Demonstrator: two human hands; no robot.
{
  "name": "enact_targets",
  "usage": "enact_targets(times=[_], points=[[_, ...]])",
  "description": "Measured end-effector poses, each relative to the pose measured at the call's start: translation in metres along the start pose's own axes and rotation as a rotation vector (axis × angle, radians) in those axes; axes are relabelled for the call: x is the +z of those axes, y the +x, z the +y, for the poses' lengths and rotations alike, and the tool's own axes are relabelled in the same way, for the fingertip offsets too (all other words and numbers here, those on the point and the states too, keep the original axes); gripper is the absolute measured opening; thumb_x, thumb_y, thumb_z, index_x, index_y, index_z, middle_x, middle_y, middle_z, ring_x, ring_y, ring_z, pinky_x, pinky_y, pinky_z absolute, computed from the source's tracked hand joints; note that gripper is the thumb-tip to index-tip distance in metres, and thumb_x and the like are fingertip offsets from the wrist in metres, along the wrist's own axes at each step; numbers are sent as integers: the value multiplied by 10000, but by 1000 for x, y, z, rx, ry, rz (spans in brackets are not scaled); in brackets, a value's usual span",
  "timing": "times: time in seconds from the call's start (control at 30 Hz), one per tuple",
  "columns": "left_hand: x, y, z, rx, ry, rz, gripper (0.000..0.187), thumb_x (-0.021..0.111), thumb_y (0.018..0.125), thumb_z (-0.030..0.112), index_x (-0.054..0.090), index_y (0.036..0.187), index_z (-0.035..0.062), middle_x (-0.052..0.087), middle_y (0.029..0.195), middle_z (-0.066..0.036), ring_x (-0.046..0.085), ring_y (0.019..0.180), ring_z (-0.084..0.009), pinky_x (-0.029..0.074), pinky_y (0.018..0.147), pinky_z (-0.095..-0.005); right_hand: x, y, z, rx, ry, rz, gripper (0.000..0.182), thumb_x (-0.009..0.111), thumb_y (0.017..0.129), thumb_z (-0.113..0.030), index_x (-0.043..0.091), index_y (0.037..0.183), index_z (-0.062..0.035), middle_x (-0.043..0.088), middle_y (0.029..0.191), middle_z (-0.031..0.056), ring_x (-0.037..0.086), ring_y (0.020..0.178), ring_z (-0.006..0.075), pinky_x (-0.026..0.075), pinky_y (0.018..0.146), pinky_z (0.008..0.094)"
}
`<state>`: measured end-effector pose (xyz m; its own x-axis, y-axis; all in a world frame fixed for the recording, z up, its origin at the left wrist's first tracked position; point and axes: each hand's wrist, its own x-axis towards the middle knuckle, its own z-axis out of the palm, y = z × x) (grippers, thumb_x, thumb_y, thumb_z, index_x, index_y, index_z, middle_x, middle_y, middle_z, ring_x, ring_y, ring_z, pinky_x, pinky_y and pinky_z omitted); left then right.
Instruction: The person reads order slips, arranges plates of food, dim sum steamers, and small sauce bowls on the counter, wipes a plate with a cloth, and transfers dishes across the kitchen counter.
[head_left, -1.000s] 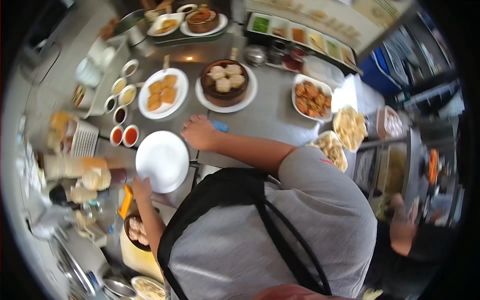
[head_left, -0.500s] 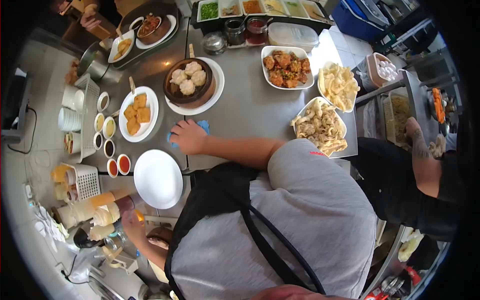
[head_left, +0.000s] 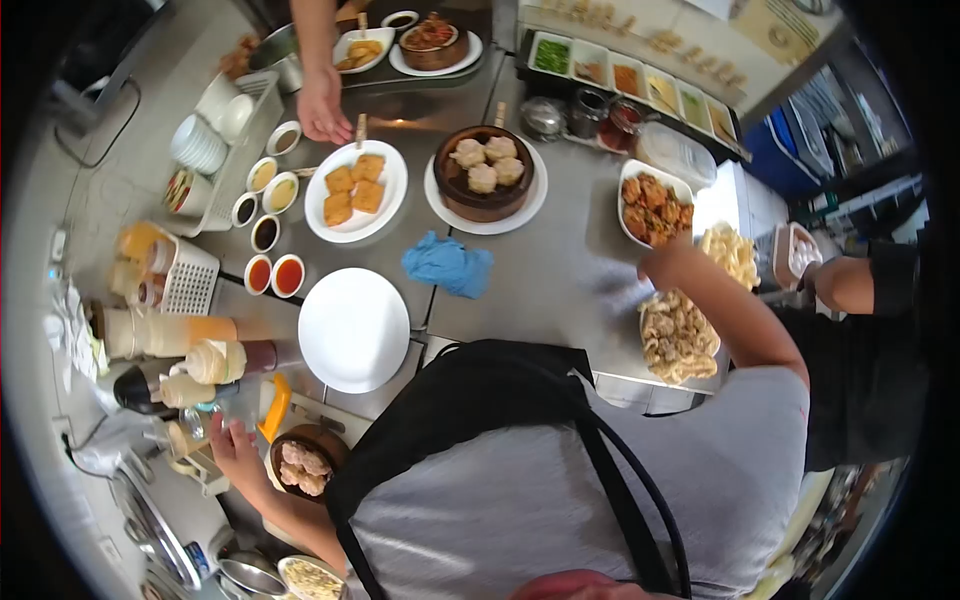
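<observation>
My right hand (head_left: pixel 668 264) reaches over the right end of the steel counter, between a bowl of browned fried pieces (head_left: pixel 655 205) and a bowl of pale fried food (head_left: pixel 678 338). Its fingers are bent and mostly hidden from above. At the lower left, my left hand (head_left: pixel 236 448) has its fingers apart with nothing in them. Close by are an orange-handled tool (head_left: pixel 275 408) and a steamer basket of dumplings (head_left: pixel 304 466). A crumpled blue cloth (head_left: pixel 447 265) lies alone at mid-counter, right of a bare white plate (head_left: pixel 354 330).
Another person's hand (head_left: pixel 325 108) hangs beside a plate of fried squares (head_left: pixel 355 192). A steamer of dumplings (head_left: pixel 487 172) stands on a plate at centre. Sauce cups (head_left: pixel 288 274) and squeeze bottles (head_left: pixel 215 360) line the left. Topping trays (head_left: pixel 628 80) edge the back. Another person stands at right.
My right hand has left the blue cloth and swung right to the bowls. My left hand has moved away from the orange-handled tool. Another person's hand has come in beside the fried squares.
</observation>
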<state>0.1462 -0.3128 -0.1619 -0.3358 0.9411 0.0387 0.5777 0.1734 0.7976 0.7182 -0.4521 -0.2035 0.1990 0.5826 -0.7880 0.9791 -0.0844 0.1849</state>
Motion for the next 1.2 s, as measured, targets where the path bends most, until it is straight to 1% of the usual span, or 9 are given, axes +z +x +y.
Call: enact_targets(times=[0.17,0.4,0.5,0.7,0.83,0.9,0.97,1.1,1.2], points=[[16,10,6,68,-76,-73,359,517,798,148,432,1113,-1,479,705,-19,432,603,-77,394,558,-212,58,42,13,-287,-143,-230,407,515,601,-74,581,987,-186,580,932,92,541,886,261,436,743,346],[24,17,3,111,-106,-120,344,503,805,130,431,1110,-11,485,730,-36,440,630,-82,401,574,-213,31,22,8,-186,14,-274,592,514,543,-41,516,1099,-244,573,971,69,527,923,250,438,749,330],[25,14,3,92,-96,-128,338,497,806,116,431,1111,-12,486,739,-37,441,637,-81,402,575,-212,24,24,8,-156,87,-263,560,536,537,-80,522,1086,-189,575,959,88,535,897,259,437,728,333],[24,6,13,89,-21,-109,332,504,795,96,441,1102,-11,489,727,-30,440,630,-84,395,578,-210,-54,25,-12,-96,247,-79,390,590,569,-231,576,910,-41,587,795,160,563,779,295,443,659,345],[42,2,15,149,-221,-181,323,507,788,80,448,1094,-3,492,719,-20,444,627,-79,380,566,-200,-85,53,-6,-457,461,296,320,560,624,-228,571,849,-1,578,724,169,579,723,285,461,611,337],[63,-5,32,135,-351,-311,319,496,803,114,445,1101,9,517,757,-32,476,644,-79,384,566,-196,-139,15,-40,-219,682,154,299,540,649,-214,571,859,-4,584,741,146,593,669,238,479,555,305],[92,-17,56,46,-462,-464,332,460,834,180,425,1123,21,539,816,-52,508,670,-86,390,563,-191,-139,51,-41,-385,726,336,264,514,681,-196,579,868,-21,585,766,121,591,610,194,483,498,270],[154,-30,69,-14,-552,-875,442,380,861,341,330,1213,77,538,936,-80,541,688,-123,419,572,-210,-157,75,-97,-526,1253,304,285,490,707,-150,540,947,-5,580,769,97,583,626,202,500,505,289],[180,-29,72,-131,-586,-868,497,253,874,425,237,1258,110,531,976,-88,548,661,-138,427,546,-211,-167,91,-137,-607,1445,243,307,489,693,-109,518,975,10,577,830,122,588,661,224,511,526,304]])
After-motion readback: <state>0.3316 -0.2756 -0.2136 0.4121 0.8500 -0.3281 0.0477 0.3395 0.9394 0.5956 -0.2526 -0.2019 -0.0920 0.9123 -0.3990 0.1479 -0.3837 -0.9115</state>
